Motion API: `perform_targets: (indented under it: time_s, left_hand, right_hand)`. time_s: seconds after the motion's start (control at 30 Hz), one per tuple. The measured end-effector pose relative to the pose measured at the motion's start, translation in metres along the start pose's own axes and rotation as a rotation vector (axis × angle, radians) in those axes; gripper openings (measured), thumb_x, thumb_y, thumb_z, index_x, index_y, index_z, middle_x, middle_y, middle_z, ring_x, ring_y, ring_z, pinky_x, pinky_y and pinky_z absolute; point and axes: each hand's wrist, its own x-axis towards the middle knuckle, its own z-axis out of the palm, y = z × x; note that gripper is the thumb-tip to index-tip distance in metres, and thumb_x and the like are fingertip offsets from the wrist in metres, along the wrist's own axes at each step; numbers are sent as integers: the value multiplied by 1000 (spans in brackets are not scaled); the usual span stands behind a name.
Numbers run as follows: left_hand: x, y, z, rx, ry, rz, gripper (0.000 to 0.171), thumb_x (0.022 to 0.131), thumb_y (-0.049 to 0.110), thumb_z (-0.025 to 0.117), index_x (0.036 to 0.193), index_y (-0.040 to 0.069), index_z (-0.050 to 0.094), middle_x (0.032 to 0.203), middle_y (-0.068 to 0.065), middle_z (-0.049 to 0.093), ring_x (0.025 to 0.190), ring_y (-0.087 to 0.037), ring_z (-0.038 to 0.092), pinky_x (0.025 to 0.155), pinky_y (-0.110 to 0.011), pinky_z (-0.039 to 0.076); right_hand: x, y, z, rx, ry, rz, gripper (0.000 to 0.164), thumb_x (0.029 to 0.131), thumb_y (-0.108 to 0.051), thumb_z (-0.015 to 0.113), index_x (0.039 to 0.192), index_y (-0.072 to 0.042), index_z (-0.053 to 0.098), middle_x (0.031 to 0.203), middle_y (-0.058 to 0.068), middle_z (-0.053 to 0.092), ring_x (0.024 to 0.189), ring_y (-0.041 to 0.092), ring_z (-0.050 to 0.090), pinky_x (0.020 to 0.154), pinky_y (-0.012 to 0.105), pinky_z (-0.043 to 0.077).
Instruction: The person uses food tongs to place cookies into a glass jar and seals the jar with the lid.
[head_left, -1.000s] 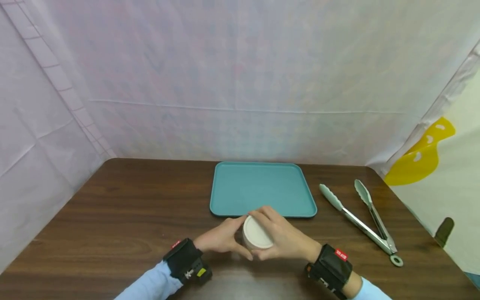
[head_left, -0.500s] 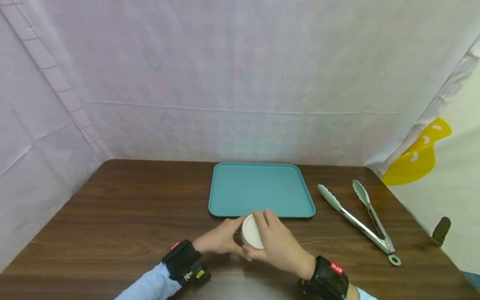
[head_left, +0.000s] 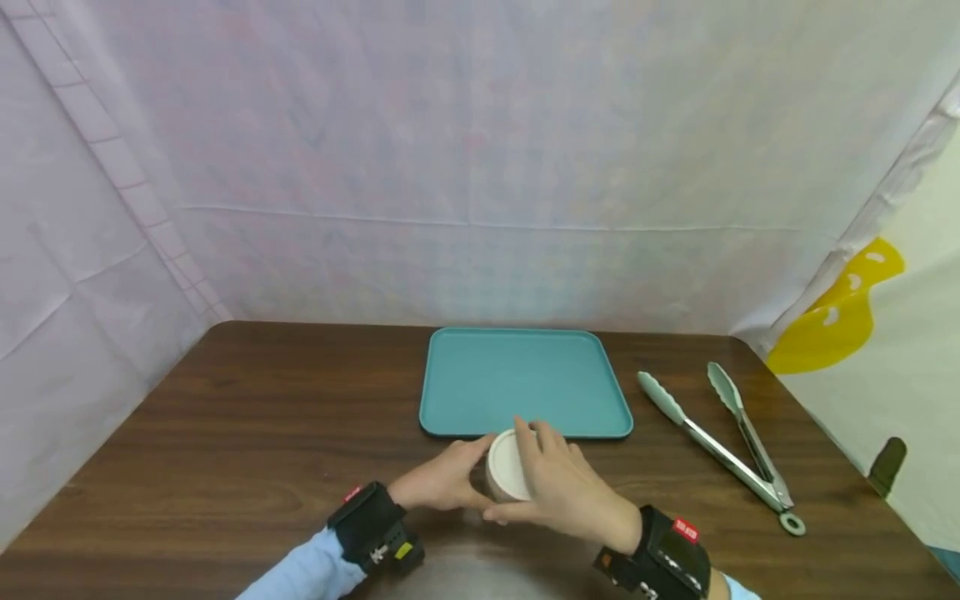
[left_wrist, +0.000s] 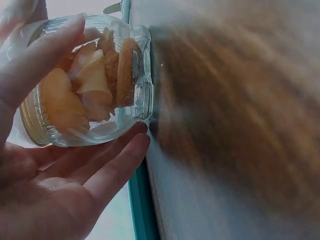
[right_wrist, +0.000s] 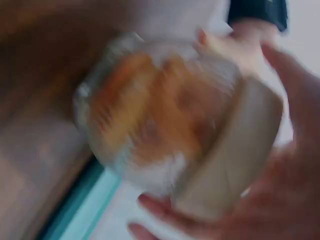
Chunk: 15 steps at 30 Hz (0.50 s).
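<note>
A clear glass jar (left_wrist: 95, 80) with a white lid (head_left: 507, 467) stands upright on the table. Pale orange-brown pieces (left_wrist: 92, 82) show through its glass. My left hand (head_left: 444, 477) holds the jar's body from the left, thumb on one side and fingers on the other. From the right, my right hand (head_left: 566, 492) grips the lid, its fingers over the far rim and its thumb at the near side. The right wrist view is blurred, but the jar (right_wrist: 155, 110) and the right fingers around the lid (right_wrist: 232, 150) show there.
A teal tray (head_left: 525, 383) lies just behind the jar. Metal tongs (head_left: 723, 450) with pale green tips lie spread at the right of the brown wooden table (head_left: 247, 433). White cloth (head_left: 465, 150) hangs behind, and a yellow sheet (head_left: 832, 325) hangs past the right edge.
My right hand has turned about the lid: its wrist swung nearer, then back out a little, and its fingers shifted over the top. Left hand and jar stay in place.
</note>
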Motion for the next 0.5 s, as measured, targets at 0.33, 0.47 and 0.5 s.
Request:
perform_targets:
  time_s: [0.33, 0.47, 0.5]
  left_hand:
    - [-1, 0, 2, -5, 3, 15, 96, 66, 25, 79, 139, 3, 22, 135, -12, 40, 121, -23, 39, 102, -34, 34]
    - [-1, 0, 2, -1, 9, 7, 94, 65, 26, 80, 138, 4, 25, 134, -10, 41, 121, -22, 40, 102, -33, 34]
    - [-1, 0, 2, -2, 9, 3, 93, 65, 26, 80, 137, 4, 26, 134, -10, 42, 120, -22, 41, 102, -33, 35]
  right_hand:
    - [12, 33, -14, 223, -197, -274, 90, 68, -43, 73, 137, -7, 30, 129, 3, 40, 105, 18, 49, 76, 21, 49]
    - [10, 32, -6, 232, -118, -245, 85, 68, -45, 72, 133, -6, 36, 118, 3, 48, 93, 17, 56, 68, 19, 50]
    - [9, 31, -4, 222, -91, -229, 84, 68, -46, 72, 132, -5, 37, 116, 3, 50, 90, 16, 57, 67, 19, 50]
